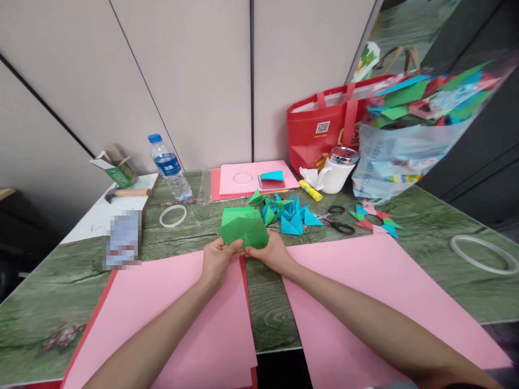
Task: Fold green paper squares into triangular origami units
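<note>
Pink sheets (194, 324) nearest; L hand (217, 259) & R hand (271, 253) pinch green paper (244, 231) btwn them.

Far left there's a clear plastic water bottle with a blue cap (169, 166), a white tape ring (172, 215) just near of it. Far right: red tote bag (324, 129), white lidded jug (337, 170) (yellow glue stick (310, 190) beside it), black-handled scissors (339, 219).

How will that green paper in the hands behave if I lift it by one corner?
The green paper looks thin and folded, so probably light and floppy, holding shape only along creases. Both hands, left and right, pinch it; one-corner grips would likely let it droop.
</note>
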A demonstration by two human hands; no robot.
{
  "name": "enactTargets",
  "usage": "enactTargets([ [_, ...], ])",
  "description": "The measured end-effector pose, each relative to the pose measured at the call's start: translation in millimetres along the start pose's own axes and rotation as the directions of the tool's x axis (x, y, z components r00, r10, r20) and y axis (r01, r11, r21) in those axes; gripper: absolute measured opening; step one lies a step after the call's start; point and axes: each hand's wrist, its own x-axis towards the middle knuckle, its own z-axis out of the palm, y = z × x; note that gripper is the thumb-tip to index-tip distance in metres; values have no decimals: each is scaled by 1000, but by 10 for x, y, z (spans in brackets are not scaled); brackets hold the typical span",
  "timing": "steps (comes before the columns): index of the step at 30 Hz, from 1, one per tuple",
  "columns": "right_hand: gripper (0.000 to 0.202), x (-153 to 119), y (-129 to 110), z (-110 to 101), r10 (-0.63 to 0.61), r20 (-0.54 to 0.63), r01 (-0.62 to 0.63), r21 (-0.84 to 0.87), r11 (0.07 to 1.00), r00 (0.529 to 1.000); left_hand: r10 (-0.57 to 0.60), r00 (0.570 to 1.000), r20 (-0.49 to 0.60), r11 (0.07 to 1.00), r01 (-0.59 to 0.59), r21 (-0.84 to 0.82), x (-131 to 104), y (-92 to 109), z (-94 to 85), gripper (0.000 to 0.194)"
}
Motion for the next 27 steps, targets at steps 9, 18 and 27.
enactTargets([
  [9, 25, 5, 3, -3, 68, 143, -105, 270, 957, 987, 10, 1000, -7, 1000, -10, 29, 49, 21, -37, 28],
  [18, 32, 16, 0, -40, 9, 182, -40, 167, 985, 983, 34, 999, 32, 997, -36, 64, 96, 74, -86, 29],
  [27, 30, 2, -20, 5, 224, 102, -245, 317, 916, 969, -22, 986, 167, 987, -5, 160, 86, 76, -94, 33],
])
